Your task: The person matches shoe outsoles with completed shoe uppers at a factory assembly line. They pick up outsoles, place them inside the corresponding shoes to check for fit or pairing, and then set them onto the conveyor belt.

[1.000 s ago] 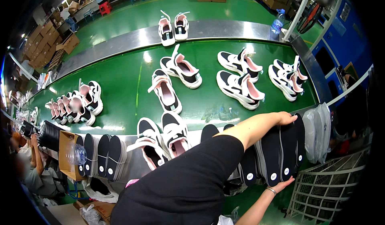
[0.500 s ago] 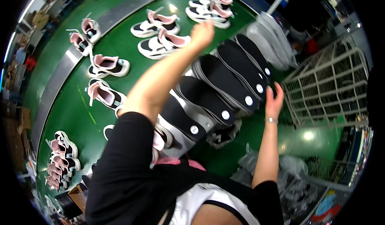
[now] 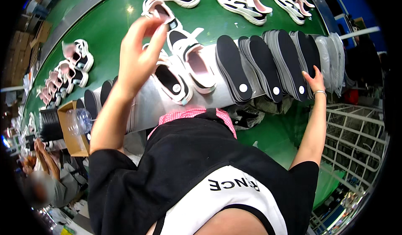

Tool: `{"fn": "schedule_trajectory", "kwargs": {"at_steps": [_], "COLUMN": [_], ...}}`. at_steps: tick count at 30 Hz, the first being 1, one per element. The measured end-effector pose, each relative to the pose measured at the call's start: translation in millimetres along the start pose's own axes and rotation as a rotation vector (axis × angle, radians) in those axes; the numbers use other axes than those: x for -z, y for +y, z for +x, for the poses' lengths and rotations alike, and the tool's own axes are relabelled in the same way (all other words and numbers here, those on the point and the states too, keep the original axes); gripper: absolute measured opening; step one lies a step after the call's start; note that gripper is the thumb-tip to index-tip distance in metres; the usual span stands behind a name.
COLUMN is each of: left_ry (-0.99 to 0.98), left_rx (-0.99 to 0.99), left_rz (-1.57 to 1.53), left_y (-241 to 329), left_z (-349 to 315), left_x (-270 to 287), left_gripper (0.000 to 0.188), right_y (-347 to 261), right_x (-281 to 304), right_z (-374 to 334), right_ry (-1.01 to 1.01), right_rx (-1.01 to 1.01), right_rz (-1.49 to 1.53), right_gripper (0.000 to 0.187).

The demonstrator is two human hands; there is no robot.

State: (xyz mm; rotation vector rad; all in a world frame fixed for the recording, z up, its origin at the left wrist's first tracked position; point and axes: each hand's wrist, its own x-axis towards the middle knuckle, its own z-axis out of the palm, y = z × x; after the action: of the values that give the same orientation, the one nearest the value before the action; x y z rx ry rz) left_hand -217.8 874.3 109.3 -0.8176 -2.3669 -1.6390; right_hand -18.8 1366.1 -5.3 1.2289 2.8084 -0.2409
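Note:
My left hand (image 3: 140, 57) is raised over the near left, blurred, its thumb and curved fingers apart and nothing seen between them. Behind its fingertips stands a black, white and pink sneaker (image 3: 161, 10). Just right of the hand, two sneakers rest at the near edge: one shoe (image 3: 166, 76) shows a black insole with a round white label, the other shoe (image 3: 197, 63) a pink lining. My right hand (image 3: 315, 82) is open at the heel end of the rightmost stack of black insoles (image 3: 307, 52), thumb and fingers spread against it. Its underside is hidden.
More insole stacks (image 3: 253, 67) line the metal ledge (image 3: 146, 105). Sneakers (image 3: 243, 4) stand along the green belt (image 3: 109, 29). Clear plastic-wrapped pieces (image 3: 333, 61) and a white wire cart (image 3: 356, 130) are at right. A cardboard box (image 3: 71, 126) and another person (image 3: 54, 176) are at left.
The view has turned. My left hand has come back from the far sneakers to above the near left ones. My right hand has moved from beside the insoles onto the rightmost stack.

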Motion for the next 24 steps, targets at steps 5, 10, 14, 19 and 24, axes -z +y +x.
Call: {"fn": "schedule_trajectory", "kwargs": {"at_steps": [5,10,14,19,24], "left_ry": [-0.341,-0.454,-0.490,-0.213,-0.146], "left_rx": [0.102,0.035,-0.015,0.114,0.155], "left_rz": [0.399,0.770,0.650,0.306,0.253], "left_y": [-35.1,-50.6,-50.6,-51.5,-88.6], "left_z": [-114.6,-137.9,-140.4,-106.1,-47.8], "left_x": [-16.0,-26.1,6.2,-16.2,-72.2], "left_gripper": [0.033,0.038,0.033,0.037,0.058], "right_y": [-96.9,-163.3,-163.8,-163.2,-181.3], "right_x": [37.4,-34.2,-51.8,-50.3,-11.8], "right_z": [-36.7,-69.9,-80.8,-82.2,-105.3], "right_ry": [0.404,0.020,-0.028,-0.016,0.257], "right_rx": [0.483,0.653,0.287,0.277,0.522], "right_rz": [0.298,0.161,-0.165,-0.155,0.120], "right_gripper": [0.031,0.031,0.045,0.045,0.031]}}
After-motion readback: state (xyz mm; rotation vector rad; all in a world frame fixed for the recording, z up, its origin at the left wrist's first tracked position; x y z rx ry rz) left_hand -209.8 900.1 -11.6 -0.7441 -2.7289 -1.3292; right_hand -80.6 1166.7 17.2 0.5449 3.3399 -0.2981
